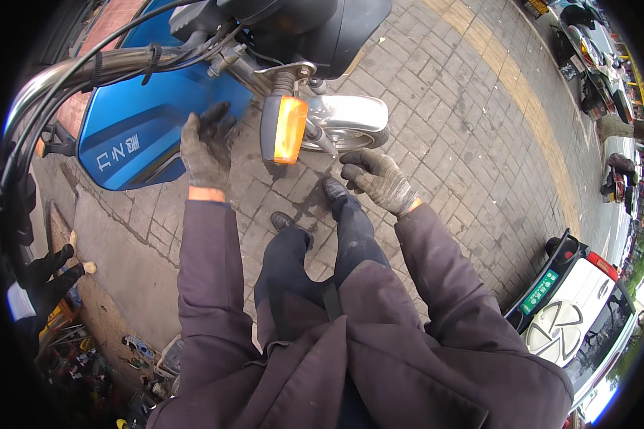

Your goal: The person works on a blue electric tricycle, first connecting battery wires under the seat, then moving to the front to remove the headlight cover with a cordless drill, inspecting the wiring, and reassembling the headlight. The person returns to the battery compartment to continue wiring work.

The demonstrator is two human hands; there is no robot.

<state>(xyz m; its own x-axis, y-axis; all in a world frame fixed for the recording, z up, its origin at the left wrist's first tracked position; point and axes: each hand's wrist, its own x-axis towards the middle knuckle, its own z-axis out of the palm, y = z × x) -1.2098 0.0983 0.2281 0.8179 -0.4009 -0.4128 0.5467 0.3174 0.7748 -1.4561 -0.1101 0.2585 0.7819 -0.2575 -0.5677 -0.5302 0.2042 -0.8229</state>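
Note:
Both my hands wear grey knit gloves with dark fingertips. My left hand [209, 149] is raised beside the blue body panel [147, 118] of a motorcycle, its fingers apart and slightly blurred; I see nothing in it. Right of it, an orange turn signal [290, 131] in a black housing sticks out below the headlight area. My right hand [381, 180] hovers below the front wheel's silver fender [350, 112]. Its fingers are loosely bent and partly apart, with nothing visible between them. Chrome handlebars [125, 61] wrapped with black cables curve across the upper left.
Grey paving bricks [451, 136] surround my shoes [282, 220]. At the lower left, another person's dark-clothed legs [49, 275] appear beside a heap of parts and tools [79, 365]. A white car [569, 322] with a spare-wheel cover stands at right; parked motorcycles [590, 57] line the upper right.

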